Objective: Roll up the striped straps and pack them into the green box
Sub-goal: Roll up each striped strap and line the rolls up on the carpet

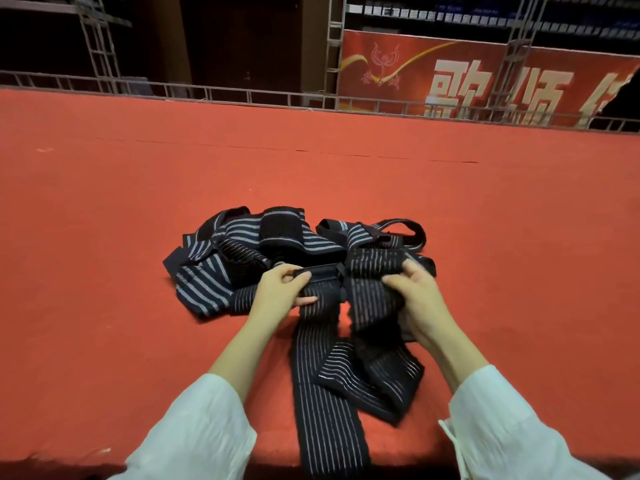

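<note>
In the head view, one striped strap (320, 393) is pinched at its far end by the left hand (281, 289), fingers curled, its long axis running near-far across the red carpet (104, 209). Bunched strap fabric (369, 289) is gripped by the right hand (414, 294), beside the far pile of straps (239, 251)

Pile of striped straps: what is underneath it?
Red carpet shows all round the pile of striped straps, so it seemingly rests on that. Anything lying directly beneath the tangled bands is covered.
</note>
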Action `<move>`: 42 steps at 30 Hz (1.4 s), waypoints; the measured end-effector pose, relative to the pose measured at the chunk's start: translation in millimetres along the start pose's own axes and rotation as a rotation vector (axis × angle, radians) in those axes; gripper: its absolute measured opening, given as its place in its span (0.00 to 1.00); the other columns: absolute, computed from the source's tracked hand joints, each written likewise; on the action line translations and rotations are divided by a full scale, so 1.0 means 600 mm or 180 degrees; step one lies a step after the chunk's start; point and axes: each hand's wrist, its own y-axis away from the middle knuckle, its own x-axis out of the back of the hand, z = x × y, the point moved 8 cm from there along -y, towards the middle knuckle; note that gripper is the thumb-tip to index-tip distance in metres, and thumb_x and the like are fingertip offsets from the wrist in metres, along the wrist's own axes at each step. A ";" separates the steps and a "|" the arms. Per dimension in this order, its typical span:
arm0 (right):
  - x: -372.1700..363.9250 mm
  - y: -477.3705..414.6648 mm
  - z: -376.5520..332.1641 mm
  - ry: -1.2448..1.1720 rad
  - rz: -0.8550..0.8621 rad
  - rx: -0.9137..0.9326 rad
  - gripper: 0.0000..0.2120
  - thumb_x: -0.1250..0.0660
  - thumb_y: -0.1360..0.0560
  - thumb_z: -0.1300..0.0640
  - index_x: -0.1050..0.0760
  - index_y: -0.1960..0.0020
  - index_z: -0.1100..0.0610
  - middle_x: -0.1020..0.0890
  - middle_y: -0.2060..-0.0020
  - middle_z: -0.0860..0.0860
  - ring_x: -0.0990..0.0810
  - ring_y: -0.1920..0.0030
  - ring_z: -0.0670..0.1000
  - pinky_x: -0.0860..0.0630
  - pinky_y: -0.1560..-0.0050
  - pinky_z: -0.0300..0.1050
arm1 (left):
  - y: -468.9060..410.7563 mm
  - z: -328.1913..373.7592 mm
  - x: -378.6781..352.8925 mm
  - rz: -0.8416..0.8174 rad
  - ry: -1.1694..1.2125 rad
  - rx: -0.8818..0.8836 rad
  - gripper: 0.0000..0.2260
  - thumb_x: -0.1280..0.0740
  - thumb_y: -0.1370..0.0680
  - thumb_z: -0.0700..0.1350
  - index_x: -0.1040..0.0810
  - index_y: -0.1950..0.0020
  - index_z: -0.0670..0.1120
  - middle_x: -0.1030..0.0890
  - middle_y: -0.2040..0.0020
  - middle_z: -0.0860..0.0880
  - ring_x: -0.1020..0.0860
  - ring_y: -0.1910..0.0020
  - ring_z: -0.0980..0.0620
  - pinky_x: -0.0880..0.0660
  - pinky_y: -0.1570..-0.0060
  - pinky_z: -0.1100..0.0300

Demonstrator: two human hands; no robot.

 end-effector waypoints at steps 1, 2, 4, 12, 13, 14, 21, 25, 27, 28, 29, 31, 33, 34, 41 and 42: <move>-0.013 -0.002 0.014 0.0097 -0.0095 -0.0123 0.11 0.39 0.27 0.73 0.24 0.54 0.59 0.17 0.65 0.50 0.19 0.62 0.48 0.22 0.61 0.40 | 0.000 -0.003 -0.010 -0.0055 0.0056 0.0027 0.05 0.37 0.21 0.33 0.25 0.56 0.38 0.34 0.78 0.55 0.29 0.78 0.59 0.19 0.68 0.61; -0.026 -0.002 0.029 0.0150 -0.0182 -0.0268 0.12 0.39 0.27 0.74 0.24 0.56 0.59 0.18 0.67 0.50 0.20 0.65 0.47 0.24 0.64 0.39 | 0.000 -0.008 -0.017 -0.0084 0.0049 0.0043 0.06 0.36 0.21 0.34 0.24 0.58 0.39 0.34 0.78 0.55 0.31 0.78 0.59 0.20 0.69 0.62; -0.048 -0.003 0.057 0.0298 -0.0464 -0.0438 0.09 0.36 0.27 0.72 0.24 0.58 0.59 0.18 0.68 0.49 0.20 0.66 0.46 0.25 0.61 0.42 | 0.000 -0.019 -0.020 -0.0099 -0.0120 -0.0042 0.07 0.35 0.21 0.36 0.23 0.59 0.41 0.32 0.77 0.54 0.32 0.77 0.60 0.26 0.74 0.65; -0.057 -0.004 0.134 0.0464 -0.0399 -0.0511 0.08 0.35 0.24 0.68 0.21 0.47 0.61 0.16 0.50 0.58 0.18 0.50 0.52 0.23 0.46 0.44 | 0.014 -0.093 -0.018 -0.0144 0.0308 0.0173 0.05 0.34 0.22 0.35 0.19 0.54 0.41 0.19 0.68 0.48 0.22 0.68 0.55 0.25 0.69 0.66; -0.054 -0.005 0.137 0.0339 -0.0348 -0.0510 0.09 0.35 0.24 0.69 0.21 0.46 0.60 0.16 0.50 0.57 0.18 0.50 0.52 0.22 0.46 0.42 | 0.014 -0.097 -0.018 -0.0141 0.0467 0.0208 0.06 0.35 0.21 0.36 0.19 0.54 0.41 0.19 0.66 0.47 0.21 0.66 0.55 0.24 0.68 0.66; -0.052 -0.007 0.141 0.0190 -0.0324 -0.0527 0.10 0.35 0.24 0.69 0.22 0.45 0.61 0.16 0.50 0.57 0.18 0.50 0.52 0.22 0.47 0.42 | 0.013 -0.098 -0.017 -0.0130 0.0586 0.0232 0.06 0.36 0.21 0.36 0.19 0.53 0.41 0.18 0.63 0.47 0.20 0.63 0.54 0.23 0.66 0.65; -0.055 -0.013 0.153 -0.0018 -0.0082 -0.0472 0.11 0.32 0.26 0.55 0.18 0.48 0.61 0.15 0.52 0.58 0.17 0.49 0.55 0.22 0.44 0.50 | 0.012 -0.089 -0.014 -0.0112 0.0801 0.0136 0.09 0.37 0.19 0.40 0.19 0.47 0.39 0.15 0.53 0.42 0.17 0.56 0.50 0.22 0.62 0.62; -0.054 -0.012 0.174 0.0068 0.0150 -0.0445 0.08 0.32 0.24 0.57 0.18 0.49 0.60 0.15 0.52 0.58 0.17 0.49 0.57 0.24 0.40 0.58 | 0.012 -0.094 -0.010 -0.0095 0.0923 0.0179 0.09 0.37 0.20 0.41 0.19 0.46 0.40 0.15 0.51 0.42 0.16 0.52 0.48 0.20 0.56 0.58; -0.053 -0.012 0.174 0.0135 0.0140 -0.0336 0.10 0.33 0.23 0.55 0.19 0.46 0.60 0.15 0.50 0.58 0.18 0.46 0.58 0.25 0.39 0.60 | 0.014 -0.097 -0.014 -0.0192 0.1004 0.0227 0.10 0.37 0.20 0.41 0.19 0.45 0.40 0.15 0.49 0.42 0.17 0.51 0.48 0.19 0.55 0.58; -0.052 -0.011 0.172 0.0151 0.0150 -0.0286 0.11 0.33 0.22 0.53 0.20 0.46 0.59 0.16 0.50 0.57 0.18 0.45 0.59 0.25 0.39 0.60 | 0.016 -0.097 -0.016 -0.0264 0.1026 0.0239 0.10 0.37 0.20 0.41 0.19 0.45 0.40 0.15 0.49 0.42 0.17 0.51 0.49 0.19 0.54 0.59; -0.050 -0.011 0.170 0.0161 0.0175 -0.0234 0.12 0.33 0.23 0.52 0.20 0.46 0.59 0.16 0.49 0.58 0.18 0.45 0.59 0.25 0.39 0.59 | 0.017 -0.096 -0.019 -0.0329 0.1026 0.0251 0.10 0.37 0.20 0.41 0.19 0.44 0.39 0.15 0.49 0.42 0.17 0.53 0.49 0.19 0.54 0.59; -0.047 -0.010 0.169 0.0159 0.0231 -0.0166 0.14 0.33 0.25 0.51 0.20 0.47 0.60 0.16 0.50 0.58 0.18 0.45 0.60 0.24 0.40 0.57 | 0.020 -0.095 -0.021 -0.0416 0.1001 0.0220 0.10 0.38 0.20 0.41 0.19 0.44 0.40 0.16 0.50 0.42 0.17 0.57 0.53 0.20 0.55 0.60; -0.045 -0.010 0.170 0.0148 0.0271 -0.0140 0.11 0.32 0.23 0.53 0.20 0.49 0.61 0.16 0.51 0.58 0.18 0.47 0.59 0.23 0.42 0.54 | 0.022 -0.093 -0.023 -0.0452 0.1013 0.0218 0.11 0.38 0.19 0.40 0.19 0.43 0.39 0.16 0.50 0.42 0.18 0.58 0.54 0.20 0.55 0.59; -0.045 -0.010 0.170 0.0137 0.0282 -0.0138 0.09 0.32 0.23 0.56 0.20 0.49 0.61 0.15 0.52 0.58 0.18 0.48 0.58 0.23 0.44 0.53 | 0.024 -0.092 -0.024 -0.0483 0.1019 0.0214 0.11 0.39 0.19 0.40 0.19 0.42 0.39 0.15 0.50 0.43 0.18 0.57 0.54 0.19 0.55 0.59; -0.039 -0.011 0.175 0.0157 0.0446 -0.0141 0.05 0.32 0.24 0.58 0.20 0.54 0.60 0.15 0.58 0.57 0.18 0.56 0.51 0.23 0.50 0.48 | 0.028 -0.092 -0.029 -0.0578 0.0915 0.0200 0.12 0.28 0.27 0.49 0.17 0.47 0.45 0.18 0.51 0.41 0.23 0.56 0.43 0.26 0.58 0.56; -0.039 -0.011 0.175 0.0110 0.0438 -0.0155 0.05 0.32 0.24 0.58 0.20 0.55 0.60 0.15 0.59 0.56 0.18 0.57 0.50 0.23 0.52 0.47 | 0.027 -0.093 -0.029 -0.0531 0.0825 0.0179 0.11 0.26 0.28 0.48 0.16 0.49 0.45 0.17 0.53 0.42 0.23 0.57 0.45 0.27 0.60 0.60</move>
